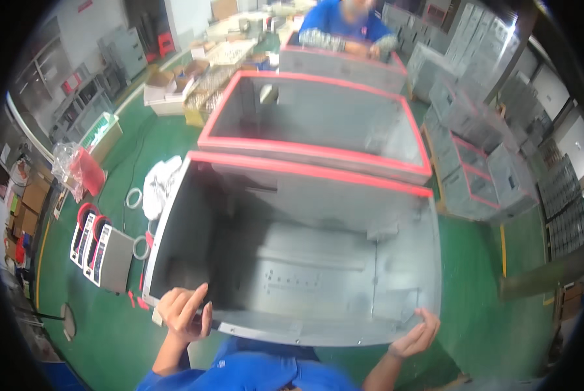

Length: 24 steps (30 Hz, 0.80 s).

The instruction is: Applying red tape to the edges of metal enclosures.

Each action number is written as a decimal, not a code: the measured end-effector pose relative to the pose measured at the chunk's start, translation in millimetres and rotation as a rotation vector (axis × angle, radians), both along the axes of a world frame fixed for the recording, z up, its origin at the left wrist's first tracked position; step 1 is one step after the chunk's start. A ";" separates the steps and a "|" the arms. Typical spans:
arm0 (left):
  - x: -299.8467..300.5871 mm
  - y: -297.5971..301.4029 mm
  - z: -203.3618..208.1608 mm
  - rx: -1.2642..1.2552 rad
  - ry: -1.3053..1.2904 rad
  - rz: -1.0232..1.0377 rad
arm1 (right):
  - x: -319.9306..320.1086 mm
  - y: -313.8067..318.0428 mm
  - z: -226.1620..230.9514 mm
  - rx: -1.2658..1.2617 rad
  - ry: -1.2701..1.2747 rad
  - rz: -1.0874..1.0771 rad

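In front of me stands a grey open-topped metal box [318, 260], like a cabinet shell, with red tape [305, 173] along its far rim. The near rim is bare metal with small holes. My left hand [184, 314] is over the near left corner, index finger stretched and thumb apart, with nothing visible between them. At the near right corner is my right hand [418, 333], its fingers curled together against the rim. Whether anything thin is pinched there is too blurred to tell.
Beyond stands a second grey box [318, 117] with a red-taped rim, then a co-worker [344, 29] at a third. Tape dispensers [103, 254] stand on the green floor at left, near white cloth [161, 186] and tape rolls [134, 198]. More grey boxes [481, 163] are stacked at right.
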<state>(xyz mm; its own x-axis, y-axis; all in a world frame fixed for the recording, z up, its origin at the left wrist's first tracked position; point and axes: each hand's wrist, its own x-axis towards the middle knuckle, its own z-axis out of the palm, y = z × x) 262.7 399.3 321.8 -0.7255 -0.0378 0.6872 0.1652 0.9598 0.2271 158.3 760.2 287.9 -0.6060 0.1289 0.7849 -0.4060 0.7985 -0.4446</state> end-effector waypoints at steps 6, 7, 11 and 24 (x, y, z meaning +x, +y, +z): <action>2.8 3.4 0.6 -0.041 0.062 0.001 | 3.0 9.8 -2.0 0.094 0.000 0.058; 4.7 2.7 -5.8 -0.063 0.152 0.003 | 2.5 8.5 -2.3 0.049 0.081 0.054; 52.1 30.5 -27.3 0.037 0.246 -0.232 | 45.8 6.9 -19.5 0.015 0.088 0.518; 257.3 -25.5 -270.1 0.878 -1.332 -0.198 | 163.0 -5.7 -342.9 0.294 -1.833 0.843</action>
